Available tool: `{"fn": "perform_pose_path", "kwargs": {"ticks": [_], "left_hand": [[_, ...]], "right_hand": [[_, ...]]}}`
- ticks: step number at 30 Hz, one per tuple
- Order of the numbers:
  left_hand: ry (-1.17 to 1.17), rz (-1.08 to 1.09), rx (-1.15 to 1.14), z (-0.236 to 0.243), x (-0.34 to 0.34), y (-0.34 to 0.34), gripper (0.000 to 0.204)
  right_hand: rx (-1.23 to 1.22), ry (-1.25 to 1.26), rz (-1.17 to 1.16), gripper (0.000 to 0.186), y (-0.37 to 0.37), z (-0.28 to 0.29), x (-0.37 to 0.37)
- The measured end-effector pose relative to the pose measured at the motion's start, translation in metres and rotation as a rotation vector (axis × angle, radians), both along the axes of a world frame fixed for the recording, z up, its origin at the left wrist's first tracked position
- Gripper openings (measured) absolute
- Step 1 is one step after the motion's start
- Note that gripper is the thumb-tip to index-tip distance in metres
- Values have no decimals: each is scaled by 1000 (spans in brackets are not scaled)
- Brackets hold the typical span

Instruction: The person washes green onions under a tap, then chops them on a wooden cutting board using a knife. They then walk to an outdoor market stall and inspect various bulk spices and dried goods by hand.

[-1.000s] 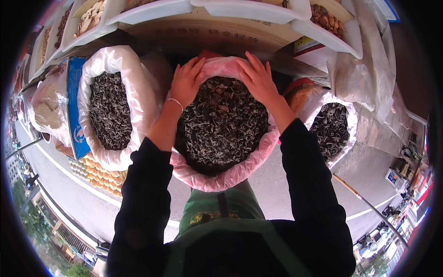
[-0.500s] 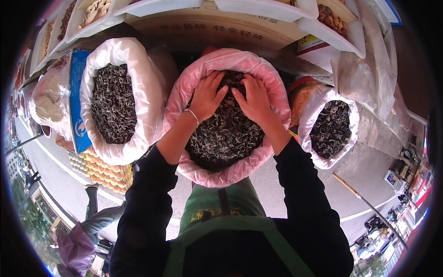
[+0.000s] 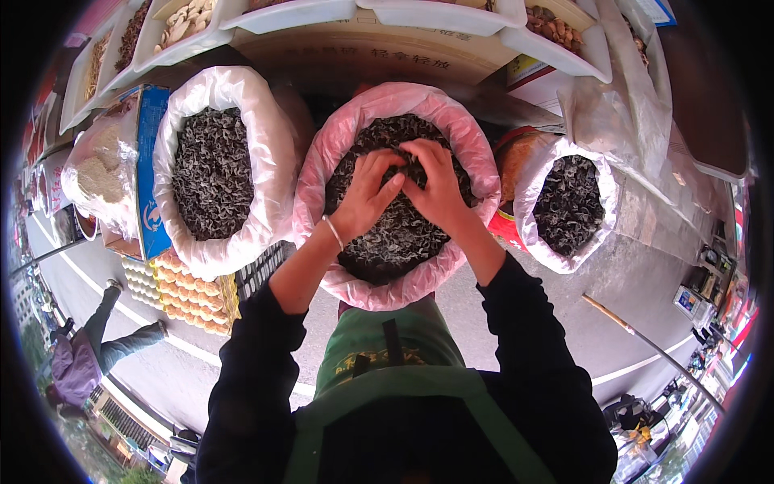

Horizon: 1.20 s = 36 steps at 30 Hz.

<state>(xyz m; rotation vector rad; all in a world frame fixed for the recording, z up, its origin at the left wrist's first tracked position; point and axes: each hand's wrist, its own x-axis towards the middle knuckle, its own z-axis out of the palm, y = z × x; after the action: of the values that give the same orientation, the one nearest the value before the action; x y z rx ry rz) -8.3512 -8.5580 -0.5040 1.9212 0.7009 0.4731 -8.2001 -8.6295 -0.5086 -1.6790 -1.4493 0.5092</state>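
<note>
In front of me stands a sack with a pink plastic liner (image 3: 314,194), filled with dark, curled dried black fungus (image 3: 391,250). Over the middle of the heap, my left hand (image 3: 369,194) and my right hand (image 3: 438,184) face each other, nearly touching, with bent fingers. Some dark pieces of the fungus show between their fingertips; how many they hold is hidden. A bracelet (image 3: 333,231) circles my left wrist.
White-lined sacks of similar dark pieces stand at left (image 3: 270,161) and right (image 3: 528,206). Egg trays (image 3: 189,294) lie beyond the left sack. White bins (image 3: 451,18) of dried goods line the far side. A pole (image 3: 645,347) slants at right; a person (image 3: 81,363) walks at left.
Both hands have drawn back from the far side of the pink-lined sack to its middle and come closer together, fingers more curled. The passer-by at left has moved farther off.
</note>
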Motion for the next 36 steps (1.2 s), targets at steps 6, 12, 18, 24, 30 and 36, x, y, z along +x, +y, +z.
{"fn": "perform_pose_path", "kwargs": {"ticks": [6,12,18,24,30,36], "left_hand": [[-28,77,-317,4,-68,-47,34],[224,621,-370,-65,-87,-82,60],[411,648,-532,-76,-96,-125,74],[515,615,-248,-73,-93,-158,86],[7,804,-1030,-80,-71,-170,69],[-252,547,-1352,29,-60,-124,55]], "right_hand": [[-66,25,-52,40,-61,22,-3],[-419,187,-496,66,-119,-74,-9],[-598,1,-404,80,-166,-73,-77],[-655,217,-420,87,-165,-56,-143],[-552,403,-473,75,-165,-72,-168],[-288,892,-366,68,-138,-16,-114]]}}
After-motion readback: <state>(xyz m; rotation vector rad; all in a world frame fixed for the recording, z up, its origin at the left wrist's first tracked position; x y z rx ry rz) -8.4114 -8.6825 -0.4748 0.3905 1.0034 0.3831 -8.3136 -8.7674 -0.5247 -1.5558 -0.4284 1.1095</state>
